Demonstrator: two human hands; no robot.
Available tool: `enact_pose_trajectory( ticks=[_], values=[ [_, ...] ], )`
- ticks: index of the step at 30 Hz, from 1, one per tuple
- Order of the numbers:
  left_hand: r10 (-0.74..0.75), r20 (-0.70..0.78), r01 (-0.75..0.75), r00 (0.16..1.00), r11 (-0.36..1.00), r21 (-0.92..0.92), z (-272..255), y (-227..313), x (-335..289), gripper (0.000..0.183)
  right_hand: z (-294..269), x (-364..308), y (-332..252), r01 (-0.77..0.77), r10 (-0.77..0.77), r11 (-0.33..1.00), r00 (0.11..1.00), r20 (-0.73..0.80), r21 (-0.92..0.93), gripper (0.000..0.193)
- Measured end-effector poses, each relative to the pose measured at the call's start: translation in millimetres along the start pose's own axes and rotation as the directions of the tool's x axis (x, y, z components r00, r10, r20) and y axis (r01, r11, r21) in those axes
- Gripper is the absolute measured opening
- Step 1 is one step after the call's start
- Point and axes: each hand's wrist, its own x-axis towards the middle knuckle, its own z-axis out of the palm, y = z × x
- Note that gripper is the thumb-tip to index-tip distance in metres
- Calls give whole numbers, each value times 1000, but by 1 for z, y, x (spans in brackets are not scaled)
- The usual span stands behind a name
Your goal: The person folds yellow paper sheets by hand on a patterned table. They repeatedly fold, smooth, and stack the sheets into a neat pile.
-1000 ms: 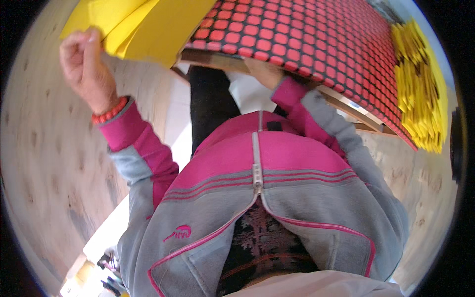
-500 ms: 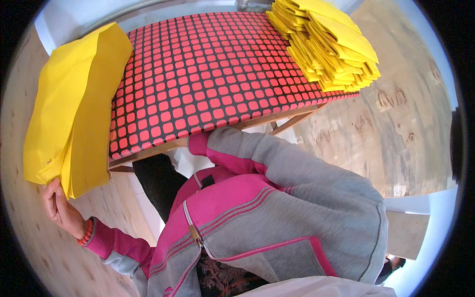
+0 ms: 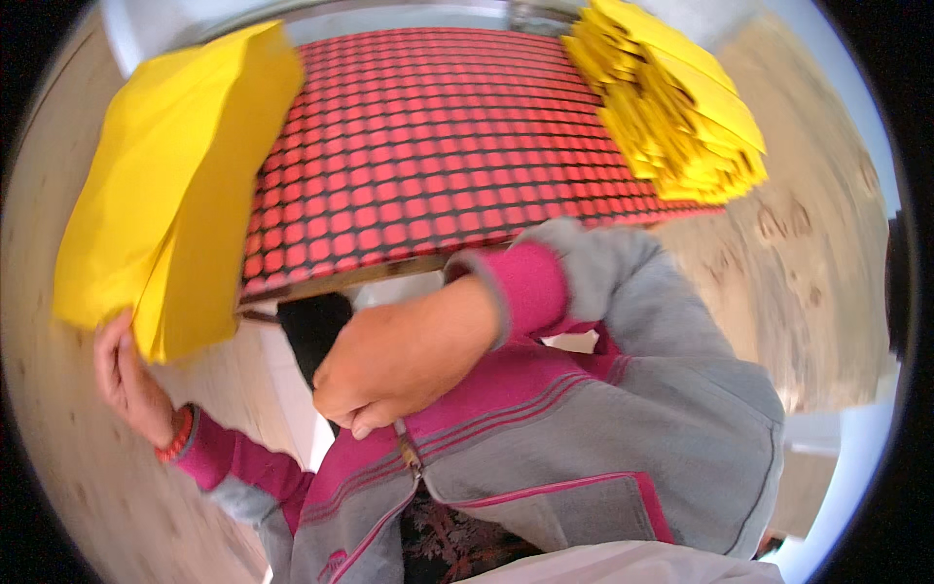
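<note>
A large yellow fabric piece (image 3: 146,185), creased along its length like a folded bag, hangs over the table's left end. At its lower corner, my left hand (image 3: 131,384) is closed, the fingertips pinching the edge. In front of my jacket, beyond the near table edge, is my right hand (image 3: 409,350). Its fingers are curled in, and the back of the hand hides whatever may be inside them. A thick stack of folded yellow fabric pieces (image 3: 671,107) lies on the table's right end, apart from both hands.
A table (image 3: 418,136) under a red-and-black checked cover stands before me, its wooden edge toward my lap. Pale wooden boards (image 3: 808,243) lie to the right, and similar wood grain shows at the far left.
My right hand has come out from beneath the table edge to in front of my jacket. My left hand keeps its grip on the fabric corner. The view has shifted slightly.
</note>
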Motion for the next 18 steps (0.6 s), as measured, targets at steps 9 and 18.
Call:
enact_pose_trajectory(
  ticks=[9, 18],
  values=[
    [79, 70, -73, 994, 993, -88, 15, 31, -1, 21, -106, 104, 2, 246, -406, 899, 777, -481, -362, 15],
    [-22, 71, 38, 997, 972, -233, 24, 42, 0, 23, -84, 112, 34, 281, -511, 733, 828, -229, -620, 20]
  ],
)
